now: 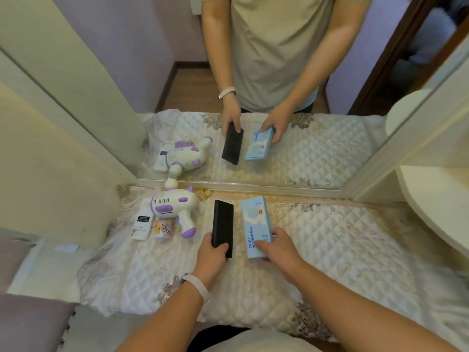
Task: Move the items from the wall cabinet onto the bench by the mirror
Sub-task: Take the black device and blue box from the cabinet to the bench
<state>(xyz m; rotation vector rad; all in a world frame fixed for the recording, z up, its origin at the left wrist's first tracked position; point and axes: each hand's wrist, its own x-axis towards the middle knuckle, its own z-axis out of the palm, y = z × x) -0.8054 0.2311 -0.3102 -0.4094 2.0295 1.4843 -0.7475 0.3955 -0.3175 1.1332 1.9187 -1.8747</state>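
Two hands reach over the quilted bench (342,250), close to its mirror (330,148) edge. The left hand (210,260) grips a black slab (223,224), perhaps a power bank. The right hand (279,252) clasps a light-blue box (255,222) just beside it. A purple-and-white toy (175,207) lies toward the left end.

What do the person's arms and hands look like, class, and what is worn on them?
Both forearms are bare, with no sleeves reaching them. The left hand has a pale wristband at its wrist; the right hand wears nothing, no ring visible. The mirror shows a beige short-sleeved T-shirt.
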